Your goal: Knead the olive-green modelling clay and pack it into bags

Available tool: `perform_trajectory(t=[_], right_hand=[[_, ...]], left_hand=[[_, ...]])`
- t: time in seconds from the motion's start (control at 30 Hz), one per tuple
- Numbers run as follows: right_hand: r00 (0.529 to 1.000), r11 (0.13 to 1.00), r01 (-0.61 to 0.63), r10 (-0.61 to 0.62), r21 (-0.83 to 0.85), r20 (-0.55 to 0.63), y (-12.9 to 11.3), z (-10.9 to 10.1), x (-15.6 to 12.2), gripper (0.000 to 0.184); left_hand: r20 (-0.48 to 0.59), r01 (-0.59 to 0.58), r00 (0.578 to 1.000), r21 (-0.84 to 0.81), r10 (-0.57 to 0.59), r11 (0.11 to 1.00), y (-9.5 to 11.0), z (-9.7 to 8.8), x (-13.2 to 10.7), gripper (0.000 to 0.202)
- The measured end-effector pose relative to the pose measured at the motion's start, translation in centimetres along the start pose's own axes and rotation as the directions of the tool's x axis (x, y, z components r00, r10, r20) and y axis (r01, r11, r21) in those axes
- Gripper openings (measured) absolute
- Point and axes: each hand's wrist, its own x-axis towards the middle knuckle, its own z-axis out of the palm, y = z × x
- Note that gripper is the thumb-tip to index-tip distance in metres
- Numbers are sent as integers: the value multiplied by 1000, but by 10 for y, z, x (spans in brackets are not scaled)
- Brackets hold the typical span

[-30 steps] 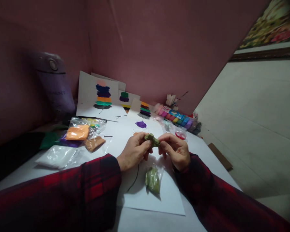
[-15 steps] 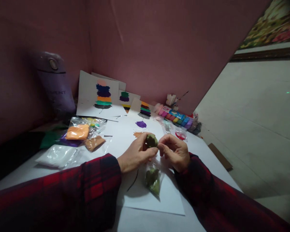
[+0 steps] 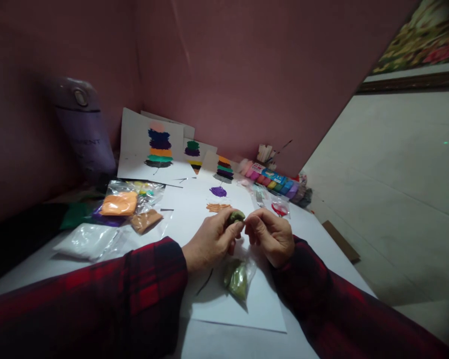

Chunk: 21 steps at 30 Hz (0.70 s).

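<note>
Between the thumb and fingers of my left hand (image 3: 213, 238) is a lump of olive-green modelling clay (image 3: 235, 217). My right hand (image 3: 271, 234) is closed in a pinch at the lump's right edge; any bit of clay in its fingertips is too small to make out. Below both hands, a clear bag of green clay (image 3: 236, 280) lies on a white sheet of paper (image 3: 258, 311). That sheet carries a purple clay patch (image 3: 218, 191), an orange-brown ridged patch (image 3: 217, 207) under it, and a dark drawn line (image 3: 205, 283) nearer me.
Bagged orange clay (image 3: 119, 203), brown clay (image 3: 145, 220) and white clay (image 3: 88, 240) lie at left. Behind stand sheets with coloured bands (image 3: 134, 144) and a purple bottle (image 3: 86, 129). At right are a multicoloured clay pack (image 3: 273, 179), a fork (image 3: 260, 198) and a red item (image 3: 280, 209).
My left fingers have folded further over the green lump, so less of it shows. My right hand stays beside it, its fingertips slightly shifted.
</note>
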Motion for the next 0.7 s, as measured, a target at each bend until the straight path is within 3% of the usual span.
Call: perform_trajectory(t=[0.23,0.7], right_hand=[[997,996,71,-70,-56,8,-6,-1,-1,25],[992,993,118,-117,-29,37,-1,0,-3,8]], left_hand=[[-18,-23,1000,49,24,999,7,-1,-1,17],[-33,3,999,-29,-4,1000,4,2,0,16]])
